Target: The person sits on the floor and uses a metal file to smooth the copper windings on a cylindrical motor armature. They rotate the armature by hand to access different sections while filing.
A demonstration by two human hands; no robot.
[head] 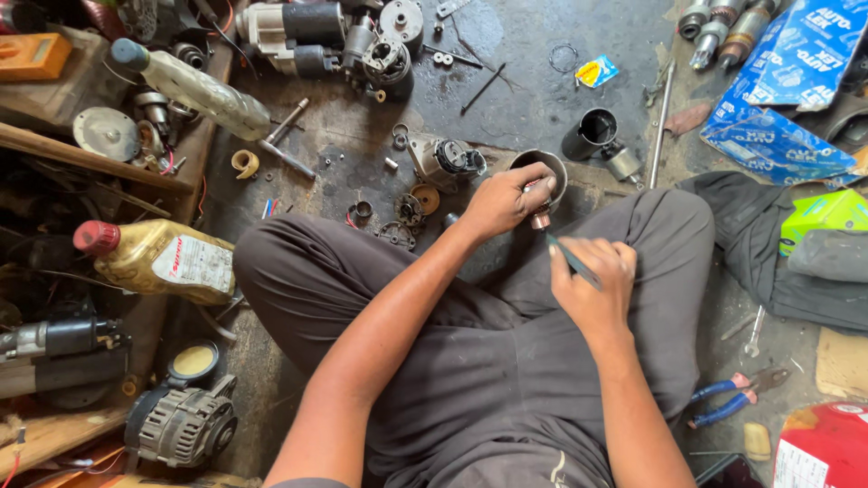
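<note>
Grimy workshop floor fills the frame, and at its middle a person sits cross-legged in dark trousers with the work held just above the knees. The left hand is clenched around a small motor part with a copper-coloured end pointing down, held over a round metal housing so that the end is exposed. The right hand grasps a thin blue-grey tool, its tip angled up toward that copper end, just short of touching as far as I can tell. Near the housing lie small gears, rings and a grey motor body; a black metal cup lies on its side, its contents hidden. At the left of the frame stand a yellow oil bottle with a red cap and a clear plastic bottle. Blue-handled pliers rest at lower right.
</note>
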